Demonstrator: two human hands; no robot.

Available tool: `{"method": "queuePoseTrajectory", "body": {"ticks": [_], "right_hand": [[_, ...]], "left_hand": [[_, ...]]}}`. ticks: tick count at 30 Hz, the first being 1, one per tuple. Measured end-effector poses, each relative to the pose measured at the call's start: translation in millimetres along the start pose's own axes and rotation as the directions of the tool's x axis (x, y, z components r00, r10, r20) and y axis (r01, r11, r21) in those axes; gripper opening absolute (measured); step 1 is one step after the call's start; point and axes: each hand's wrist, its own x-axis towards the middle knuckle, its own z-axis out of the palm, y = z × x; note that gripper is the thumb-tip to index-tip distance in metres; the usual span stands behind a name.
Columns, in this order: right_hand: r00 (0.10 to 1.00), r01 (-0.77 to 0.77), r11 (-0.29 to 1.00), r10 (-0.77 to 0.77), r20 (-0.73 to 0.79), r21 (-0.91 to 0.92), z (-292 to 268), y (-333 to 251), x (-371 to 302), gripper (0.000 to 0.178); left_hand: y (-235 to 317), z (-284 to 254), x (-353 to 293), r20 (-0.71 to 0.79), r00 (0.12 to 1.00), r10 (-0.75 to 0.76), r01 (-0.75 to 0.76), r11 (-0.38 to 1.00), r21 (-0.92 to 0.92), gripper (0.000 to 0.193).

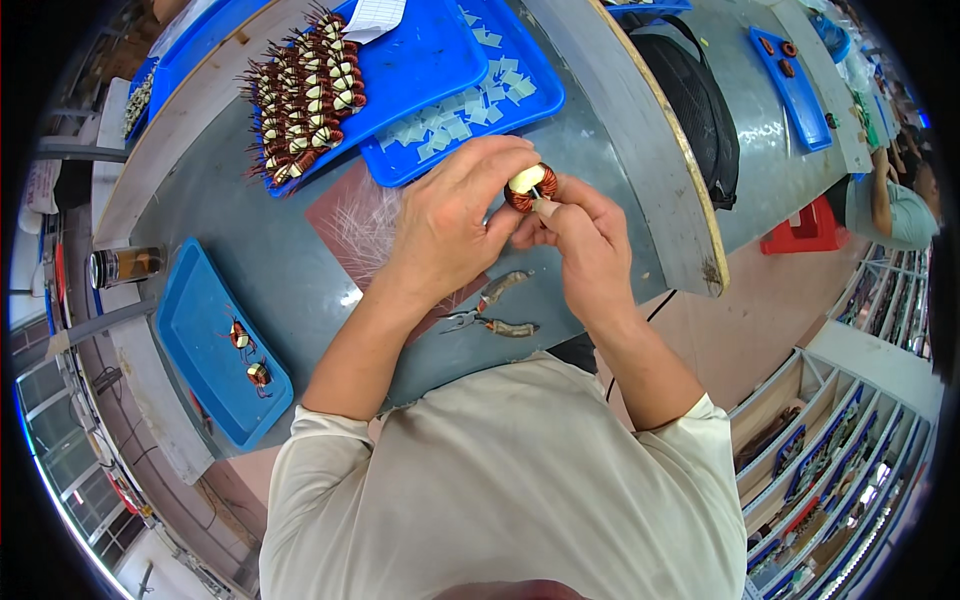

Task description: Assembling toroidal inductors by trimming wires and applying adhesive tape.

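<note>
A copper-wound toroid coil (522,199) with a pale yellow patch on top is held up over the table between both hands. My left hand (455,215) grips it from the left, its fingers curled over the top. The fingers of my right hand (588,235) pinch at its lower right side, where a small thin light piece shows by the thumb; its kind is too small to tell. Beneath my wrists, cutters (490,318) with worn handles lie on the table beside a reddish-brown mat (340,222) strewn with fine pale strands.
Rows of similar coils (310,100) fill part of a blue tray (425,50), overlapping another tray with pale square pieces (480,110). Two coils sit in a lighter blue tray (190,300) at left, near a jar (125,266). A wooden divider (665,150) borders the right; a black bag (690,110) stands beyond.
</note>
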Motion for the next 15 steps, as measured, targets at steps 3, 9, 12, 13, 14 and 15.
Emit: {"method": "queuePoseTrajectory", "body": {"ticks": [3, 9, 12, 13, 14, 15], "right_hand": [[1.0, 0.005, 0.999, -0.005, -0.002, 0.034, -3.4, 7.4, 1.5, 0.028], [0.997, -0.064, 0.997, 0.062, 0.034, 0.049, -5.5, -0.7, 3.7, 0.027], [0.995, -0.091, 0.992, 0.087, 0.05, 0.091, -3.8, -8.2, -0.2, 0.028], [0.993, -0.099, 0.991, 0.092, 0.076, 0.093, -4.8, -9.9, -1.0, 0.03], [0.99, -0.107, 0.99, 0.097, 0.102, 0.095, -5.7, -11.1, -1.4, 0.032], [0.99, -0.106, 0.99, 0.096, 0.102, 0.094, -6.3, -11.0, -0.8, 0.032]], "left_hand": [[-2.3, 3.4, -1.1, 0.009, 1.0, -0.012, 0.012, 1.0, -0.002, 0.049], [2.5, -1.9, -1.3, 0.013, 0.997, -0.08, 0.08, 0.996, -0.041, 0.047], [5.7, -7.1, 0.8, 0.034, 0.989, -0.142, 0.145, 0.982, -0.122, 0.048], [6.5, -8.5, 1.2, 0.061, 0.981, -0.186, 0.194, 0.966, -0.169, 0.048], [6.4, -8.4, 1.3, 0.058, 0.981, -0.185, 0.192, 0.967, -0.169, 0.048], [5.9, -7.5, 1.0, 0.053, 0.987, -0.151, 0.158, 0.972, -0.174, 0.048]]}}
